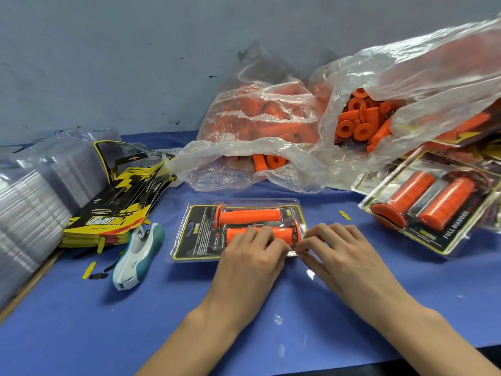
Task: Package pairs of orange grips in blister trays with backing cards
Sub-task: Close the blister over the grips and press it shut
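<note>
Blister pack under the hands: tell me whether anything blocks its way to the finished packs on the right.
Nothing visible does. Only bare blue tablecloth lies between the blister pack and the finished packs.

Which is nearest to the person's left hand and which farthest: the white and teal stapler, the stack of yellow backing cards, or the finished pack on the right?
From the left hand:
1. White and teal stapler, just to its left.
2. Stack of yellow backing cards, farther left and back.
3. Finished pack, far right.
</note>
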